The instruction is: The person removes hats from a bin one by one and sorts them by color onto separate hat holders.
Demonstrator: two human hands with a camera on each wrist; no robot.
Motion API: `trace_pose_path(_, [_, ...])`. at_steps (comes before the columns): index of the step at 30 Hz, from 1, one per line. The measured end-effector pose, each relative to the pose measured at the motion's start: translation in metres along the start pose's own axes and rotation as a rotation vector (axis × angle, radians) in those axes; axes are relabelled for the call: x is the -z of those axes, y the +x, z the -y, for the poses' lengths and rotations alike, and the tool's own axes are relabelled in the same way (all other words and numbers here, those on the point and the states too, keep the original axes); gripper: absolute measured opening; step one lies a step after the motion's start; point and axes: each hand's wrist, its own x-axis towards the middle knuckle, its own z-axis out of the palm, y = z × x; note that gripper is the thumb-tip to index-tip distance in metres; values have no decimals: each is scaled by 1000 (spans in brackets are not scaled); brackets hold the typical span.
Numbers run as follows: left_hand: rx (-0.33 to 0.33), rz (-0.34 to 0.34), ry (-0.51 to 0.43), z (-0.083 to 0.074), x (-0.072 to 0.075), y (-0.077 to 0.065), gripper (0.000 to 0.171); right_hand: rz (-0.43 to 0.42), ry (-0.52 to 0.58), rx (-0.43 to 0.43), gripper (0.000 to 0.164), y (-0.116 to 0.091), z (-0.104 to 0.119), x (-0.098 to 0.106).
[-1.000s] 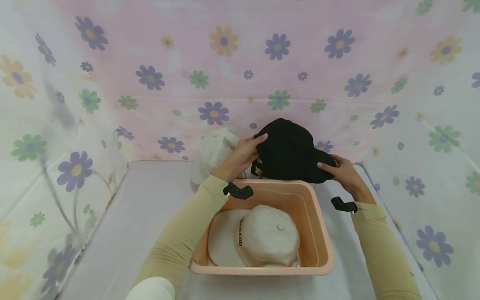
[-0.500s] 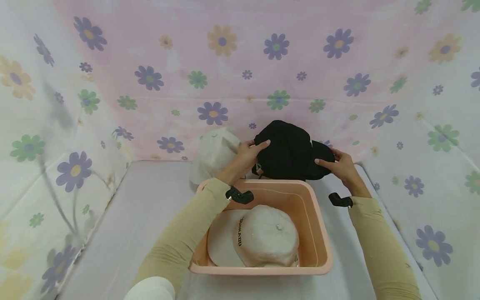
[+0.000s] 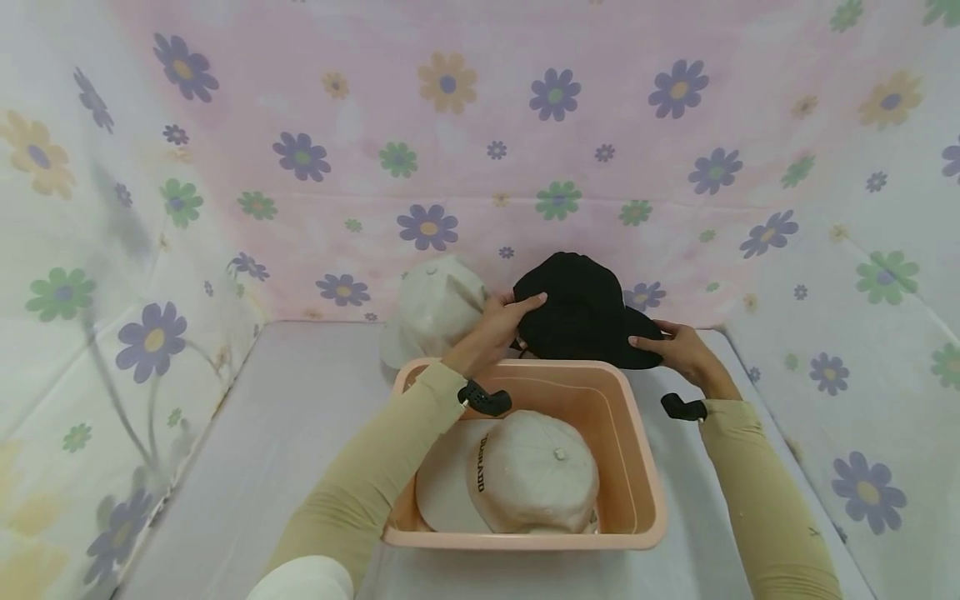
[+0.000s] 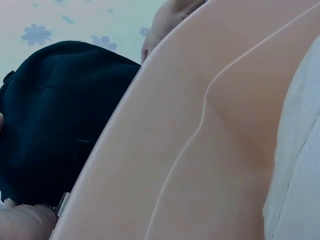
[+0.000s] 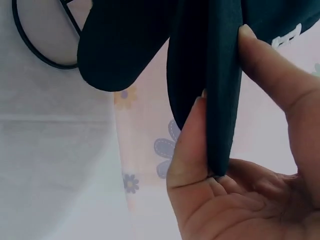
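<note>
A black baseball cap (image 3: 573, 304) is held between both hands behind the basin, its brim to the right. My left hand (image 3: 497, 327) grips the back of its crown, thumb on the near side. With the brim between thumb and fingers, my right hand (image 3: 681, 350) pinches it, as the right wrist view shows from close up at the brim (image 5: 223, 100). In the peach plastic basin (image 3: 647, 467) lies a beige cap (image 3: 536, 475) with dark lettering, brim to the left. Another off-white cap (image 3: 435, 300) stands behind the basin, partly hidden by my left hand.
A white-covered table (image 3: 315, 400) bears the basin and caps. Flower-printed cloth (image 3: 360, 100) hangs along the back and both sides, close behind the caps. The basin's rear rim lies right in front of the black cap.
The black cap has come down slightly behind the basin, with both hands still holding it. Its brim tipped up, then down again. The other two caps and the basin have stayed put.
</note>
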Motion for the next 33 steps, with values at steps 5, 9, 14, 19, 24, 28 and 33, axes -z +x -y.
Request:
trace_pose_path(5, [6,3,0,2,-1,0,14,50,52,-1,92,3,-7,2])
trace_pose_path(9, [41,-16,44,3,-2,-2,17,78,58,-15,90,4,-12,4])
trace_pose_path(14, [65,-16,50,4,-3,-2,41,90,64,-14,88,6,-16,4])
trace_pose_path(19, [53,-2,44,3,-2,-2,38,93,94,2,88,4,-16,2])
trace_pose_path(24, [39,-31,49,4,-1,-1,42,75,78,12,90,3,-13,0])
trace_pose_path(28, [29,-67,121,2,-1,-4,54,58,-29,18,92,-3,-7,-1])
trace_pose_path(33, [53,-93,329,-6,0,-10,64,46,-198,-5,97,-21,8,-6])
